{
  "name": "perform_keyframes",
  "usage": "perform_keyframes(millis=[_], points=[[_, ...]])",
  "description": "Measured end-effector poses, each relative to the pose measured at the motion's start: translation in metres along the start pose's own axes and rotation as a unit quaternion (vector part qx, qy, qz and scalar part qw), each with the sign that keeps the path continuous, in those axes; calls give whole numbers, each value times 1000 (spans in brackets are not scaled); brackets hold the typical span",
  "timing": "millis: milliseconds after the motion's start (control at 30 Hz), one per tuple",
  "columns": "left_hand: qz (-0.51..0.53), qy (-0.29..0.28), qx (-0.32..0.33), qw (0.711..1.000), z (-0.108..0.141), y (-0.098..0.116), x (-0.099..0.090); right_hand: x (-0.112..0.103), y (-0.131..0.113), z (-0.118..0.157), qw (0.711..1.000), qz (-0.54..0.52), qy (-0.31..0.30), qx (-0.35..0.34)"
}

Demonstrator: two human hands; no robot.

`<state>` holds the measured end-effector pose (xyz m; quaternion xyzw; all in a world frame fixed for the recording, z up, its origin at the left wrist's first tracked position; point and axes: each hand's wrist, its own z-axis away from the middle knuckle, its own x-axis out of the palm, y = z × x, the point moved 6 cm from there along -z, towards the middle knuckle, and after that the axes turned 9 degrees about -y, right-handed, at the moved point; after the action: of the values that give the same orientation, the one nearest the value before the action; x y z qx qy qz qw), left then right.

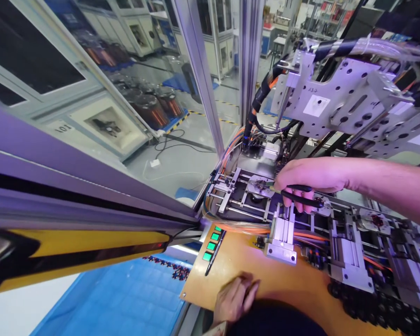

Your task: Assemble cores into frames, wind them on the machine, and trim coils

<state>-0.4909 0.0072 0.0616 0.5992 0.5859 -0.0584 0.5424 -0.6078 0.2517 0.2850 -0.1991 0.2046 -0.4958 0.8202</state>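
My right hand point(297, 179) reaches in from the right over the machine and grips a pair of pliers with black handles point(303, 199). The pliers' tip points left, at a small part on a light metal plate point(259, 185); whether the jaws touch it I cannot tell. Down at the front edge of the orange-brown panel point(245, 252) rests my left hand point(234, 298), its fingers curled in and no object showing in them. Another metal plate point(322, 205) lies partly behind my right hand, and a further plate point(374, 219) sits farther right along the rails.
Metal slide blocks point(282, 238) stand along the panel's back, with orange tubes and rails behind. Several green buttons point(211, 245) and a black pen-like stick point(215, 253) are at the left. A black cable chain point(367, 303) lies front right. Aluminium frame posts point(199, 70) rise at the left.
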Motion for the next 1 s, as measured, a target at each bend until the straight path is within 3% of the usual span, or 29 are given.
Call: perform_keyframes(millis=[500, 633, 733, 833, 1000], points=[[-21, 8, 3, 1000, -1, 1, -2, 4, 0, -3, 999, 4, 8, 38], [-18, 10, 10, 1000, -3, 2, -4, 8, -9, 7, 998, 25, 4, -63], [-15, 13, 16, 1000, -6, 4, -7, 4, -11, 34, 987, 19, 2, -160], [-14, 6, 19, 1000, -10, 7, -9, -11, 6, 67, 984, 22, 27, -176], [-25, -4, 25, 999, -10, 10, -11, -26, 67, 99, 996, 27, 8, -88]])
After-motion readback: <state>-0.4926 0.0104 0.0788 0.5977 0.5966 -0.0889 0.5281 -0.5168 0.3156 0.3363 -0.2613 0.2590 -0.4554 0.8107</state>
